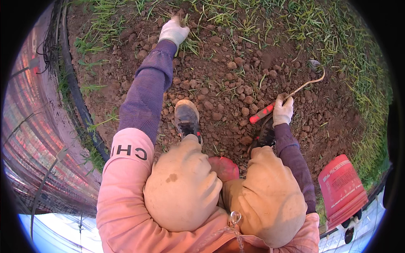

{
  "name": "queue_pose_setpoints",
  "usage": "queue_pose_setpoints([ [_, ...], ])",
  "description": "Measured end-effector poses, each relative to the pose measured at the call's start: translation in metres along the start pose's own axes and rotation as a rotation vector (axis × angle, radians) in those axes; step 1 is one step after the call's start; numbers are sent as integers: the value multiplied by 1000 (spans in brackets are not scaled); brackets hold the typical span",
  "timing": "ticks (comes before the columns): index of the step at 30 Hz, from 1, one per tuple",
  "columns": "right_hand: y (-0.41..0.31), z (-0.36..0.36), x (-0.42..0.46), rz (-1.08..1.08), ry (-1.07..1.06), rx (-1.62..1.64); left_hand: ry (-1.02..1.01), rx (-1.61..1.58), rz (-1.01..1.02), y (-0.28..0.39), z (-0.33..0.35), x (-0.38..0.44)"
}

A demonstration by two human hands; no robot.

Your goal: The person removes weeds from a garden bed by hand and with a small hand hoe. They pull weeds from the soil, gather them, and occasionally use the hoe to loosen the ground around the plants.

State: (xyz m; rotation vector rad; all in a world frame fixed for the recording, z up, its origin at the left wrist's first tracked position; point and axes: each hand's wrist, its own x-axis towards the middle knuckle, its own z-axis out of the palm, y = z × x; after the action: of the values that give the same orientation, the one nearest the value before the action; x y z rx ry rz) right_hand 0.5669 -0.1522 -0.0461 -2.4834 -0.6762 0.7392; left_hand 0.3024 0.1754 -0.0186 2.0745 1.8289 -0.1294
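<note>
My left hand (pixel 174 31), in a whitish work glove, reaches to the grass edge at the top of the picture. Its fingers are closed around a small tuft of plants and roots (pixel 181 15). Toward the right, my gloved right hand (pixel 283 110) grips a hand hoe (pixel 307 83) where its red handle meets the thin, bent metal shank. The handle's end points down and left, close to my right shoe (pixel 267 134). At the shank's far end a small grey blade (pixel 314 64) rests on the brown soil.
Cloddy soil (pixel 218 95) with scattered green cuttings surrounds my left shoe (pixel 186 117). Grass (pixel 335 31) borders it above and right. A black pipe (pixel 74 85) and plastic sheeting (pixel 47 126) run along the left. A red bucket (pixel 343 189) stands lower right; a red object (pixel 224 168) lies between my knees.
</note>
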Motion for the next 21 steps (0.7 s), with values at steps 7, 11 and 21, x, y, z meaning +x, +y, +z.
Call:
queue_pose_setpoints([
  [7, 3, -2, 2, 9, -17, -7, -348, 409, 207, 32, 25, -40],
  [11, 6, -2, 1, -14, -25, 1, -258, -96, 81, -1, 32, -34],
  [21, 3, 1, 0, -28, -13, 49, -631, 346, 678, 58, 38, -152],
])
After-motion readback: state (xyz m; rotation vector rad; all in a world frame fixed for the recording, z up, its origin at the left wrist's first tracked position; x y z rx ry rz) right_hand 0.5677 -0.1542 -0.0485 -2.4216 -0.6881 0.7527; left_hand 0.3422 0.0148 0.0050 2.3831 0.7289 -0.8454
